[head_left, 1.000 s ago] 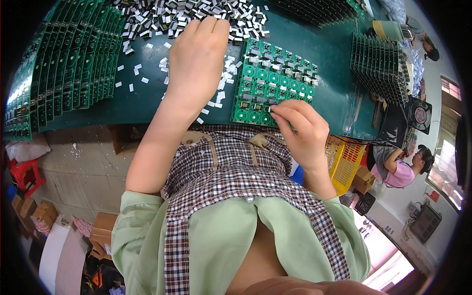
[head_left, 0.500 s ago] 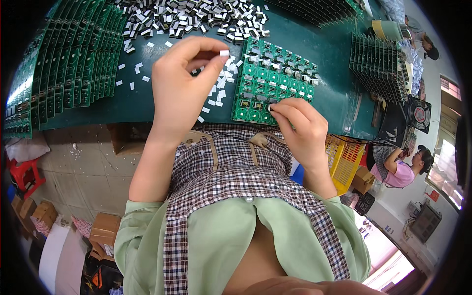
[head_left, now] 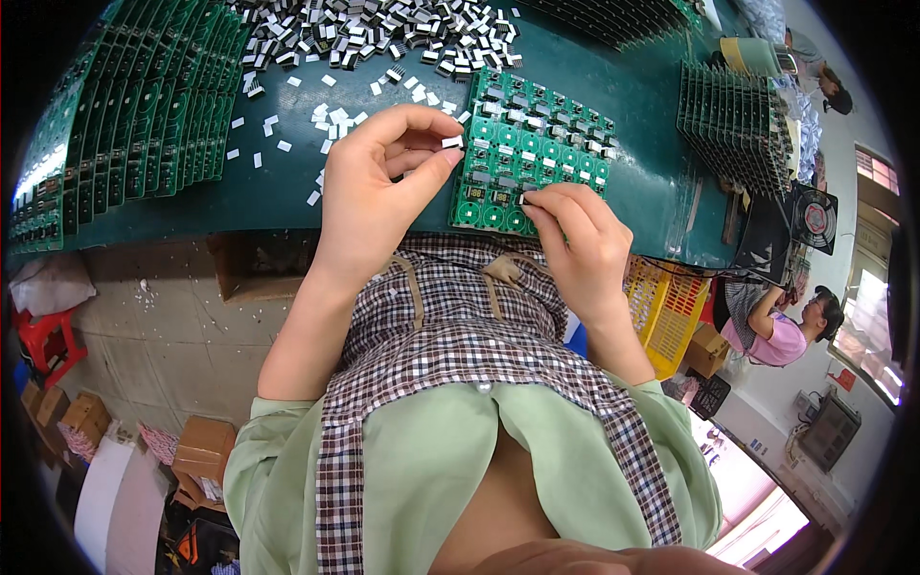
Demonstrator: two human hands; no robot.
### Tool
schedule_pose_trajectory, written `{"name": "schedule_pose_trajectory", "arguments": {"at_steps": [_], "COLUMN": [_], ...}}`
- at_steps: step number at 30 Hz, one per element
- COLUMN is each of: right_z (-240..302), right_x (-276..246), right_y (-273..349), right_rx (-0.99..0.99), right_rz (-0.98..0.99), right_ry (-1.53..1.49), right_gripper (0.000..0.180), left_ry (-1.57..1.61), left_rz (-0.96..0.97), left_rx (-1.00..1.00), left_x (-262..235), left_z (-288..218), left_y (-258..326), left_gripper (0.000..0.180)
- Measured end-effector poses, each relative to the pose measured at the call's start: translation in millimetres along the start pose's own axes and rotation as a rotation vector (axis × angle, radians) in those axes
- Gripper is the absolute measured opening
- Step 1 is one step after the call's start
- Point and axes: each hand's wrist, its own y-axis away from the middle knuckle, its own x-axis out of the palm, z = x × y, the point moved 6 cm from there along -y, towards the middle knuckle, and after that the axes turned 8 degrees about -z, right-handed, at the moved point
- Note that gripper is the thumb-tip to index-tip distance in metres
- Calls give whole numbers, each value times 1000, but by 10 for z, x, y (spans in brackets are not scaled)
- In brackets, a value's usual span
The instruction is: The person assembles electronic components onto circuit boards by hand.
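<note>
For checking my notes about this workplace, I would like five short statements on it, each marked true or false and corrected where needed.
1. The left hand pinches a small white-faced part. True.
2. The right hand is at the upright boards on the far left. False: its fingertips are at the green board panel lying on the table.
3. A pile of small parts lies beyond the left hand. True.
4. The apron is plain green. False: it is checked.
5. The yellow basket is on the person's right. True.
</note>
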Motion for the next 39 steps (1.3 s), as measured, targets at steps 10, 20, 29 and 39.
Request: {"name": "schedule_pose_trajectory", "arguments": {"at_steps": [10, 20, 29, 39], "right_z": [-2, 33, -158, -202], "right_x": [52, 13, -79, -59], "right_y": [90, 63, 76, 137], "right_rx": [-45, -35, 622, 708], "right_rz": [-105, -70, 63, 108], "right_ry": [23, 31, -714, -890], "right_gripper": [18, 16, 16, 16], "left_ry": [-123, -200, -538, -716], "left_rz": [61, 22, 121, 151], "left_rx": [65, 142, 611, 816], "left_x": [55, 68, 432, 521], "left_z": [45, 11, -255, -325], "left_y": [53, 89, 428, 539], "left_gripper": [18, 14, 12, 21]}}
